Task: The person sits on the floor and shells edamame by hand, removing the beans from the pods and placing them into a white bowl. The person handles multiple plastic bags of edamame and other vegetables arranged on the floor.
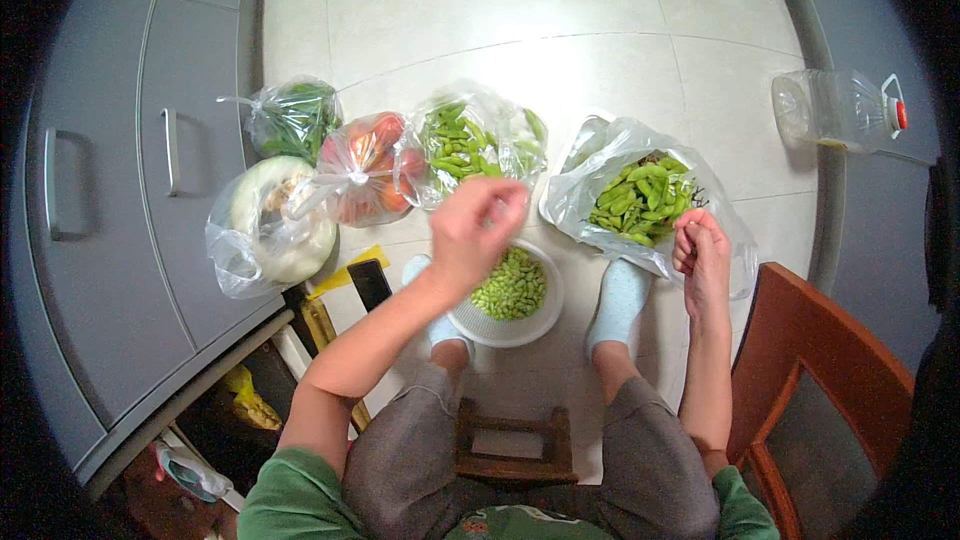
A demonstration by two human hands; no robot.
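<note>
Between my feet a white plastic colander (pixel 553 313) holds shelled green soybeans (pixel 517 289). My left hand (pixel 480 221), blurred, hangs over the colander's far edge near a clear bag of green pods (pixel 454 142); whether it holds anything cannot be told. To the right, a plastic bag (pixel 592 150) lies open on a white tray (pixel 551 214) with a heap of soybean pods (pixel 645 195) and some dark stems. At this bag's right edge is my right hand (pixel 701 240), its fingers curled around something small and dark that I cannot make out, perhaps a stem.
Bagged tomatoes or similar red fruit (pixel 367 165), bagged greens (pixel 292 120) and a bagged pale cut melon or gourd (pixel 315 255) lie at the left. A phone (pixel 369 283) is near my left foot. A wooden chair (pixel 817 330) stands right; a plastic jug (pixel 840 109) lies beyond.
</note>
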